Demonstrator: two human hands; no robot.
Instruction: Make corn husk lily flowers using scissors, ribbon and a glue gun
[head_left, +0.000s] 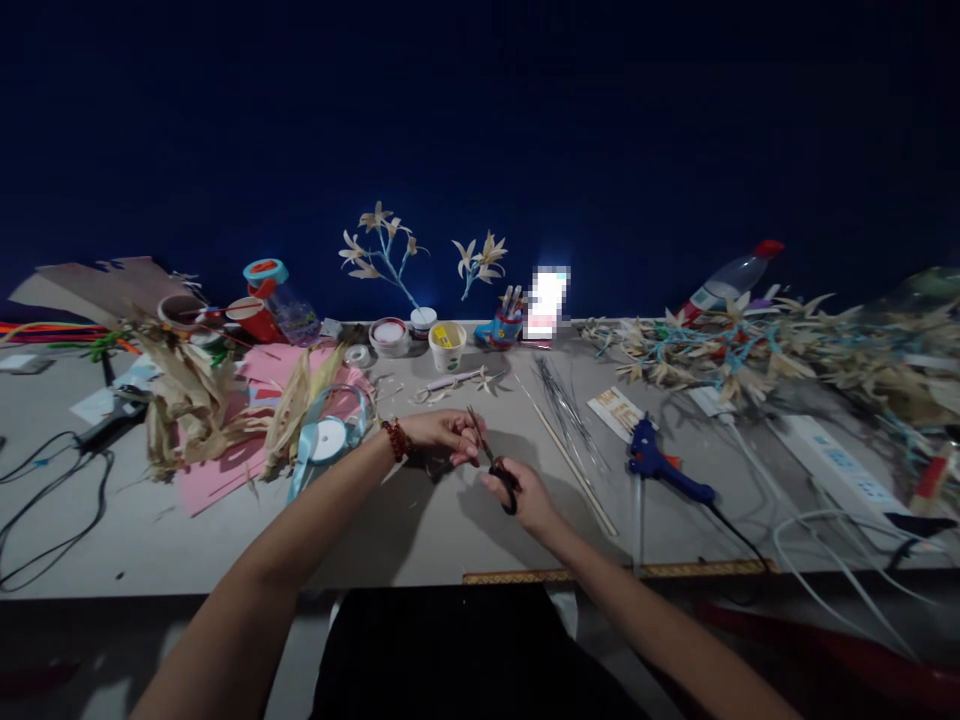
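Observation:
My right hand [528, 492] grips a pair of scissors [505, 484] with black handles, its fingers closed around the loops. The blades point up and away, toward my left hand [456, 436]. That hand is closed just left of the blades, fingers bent together; whatever small thing it may hold is too small to make out. A dark red bead bracelet [395, 440] circles my left wrist. Just beyond my hands, a pale husk flower piece [491, 382] lies on the table [420, 545]. Left of my forearm is a spool of light blue ribbon [328, 440].
Dried corn husks [199, 400] lie over pink paper [214, 475] at the left. Thin wires [562, 405] and a wooden stick [574, 465] lie right of my hands. Farther right are a blue glue gun [664, 465], a power strip [840, 460], loose cables and husk flower stems [720, 350].

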